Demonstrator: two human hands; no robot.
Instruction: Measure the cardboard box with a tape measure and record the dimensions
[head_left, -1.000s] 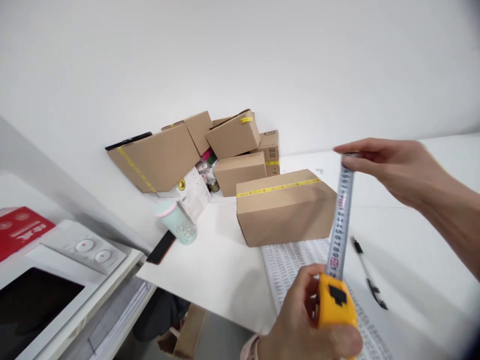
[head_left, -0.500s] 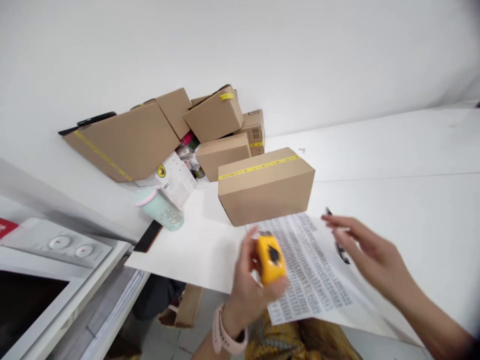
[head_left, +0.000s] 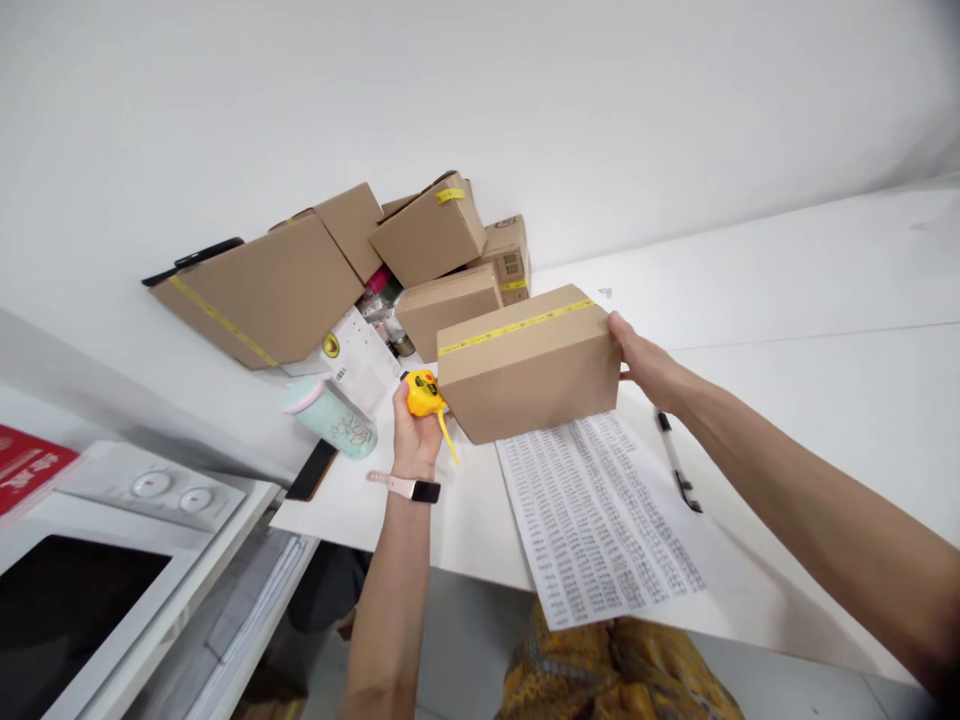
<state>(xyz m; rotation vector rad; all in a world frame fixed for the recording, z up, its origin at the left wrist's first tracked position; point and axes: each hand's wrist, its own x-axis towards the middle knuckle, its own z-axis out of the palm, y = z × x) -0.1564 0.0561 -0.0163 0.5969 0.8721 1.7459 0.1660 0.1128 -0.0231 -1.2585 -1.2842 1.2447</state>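
My left hand point(head_left: 417, 432) is closed around a yellow tape measure point(head_left: 424, 393), whose yellow strap hangs down. It is at the left end of a cardboard box point(head_left: 536, 385) with yellow tape along its top. My right hand point(head_left: 645, 368) grips the right end of this box, thumb at the upper edge and fingers partly hidden behind. Below the box lies a printed sheet point(head_left: 600, 530) covered in rows of small figures. To the sheet's right is a black and clear pen point(head_left: 677, 465).
More cardboard boxes point(head_left: 427, 235) are stacked at the back against the wall. A mint tumbler point(head_left: 334, 420) with a pink rim stands left of my left hand, near a white printed packet point(head_left: 360, 365). A white microwave point(head_left: 97, 560) is at the lower left.
My left hand has carried the tape measure up and left to the box's left end. My right hand has moved from near the pen to the box's right end and taken hold of it.
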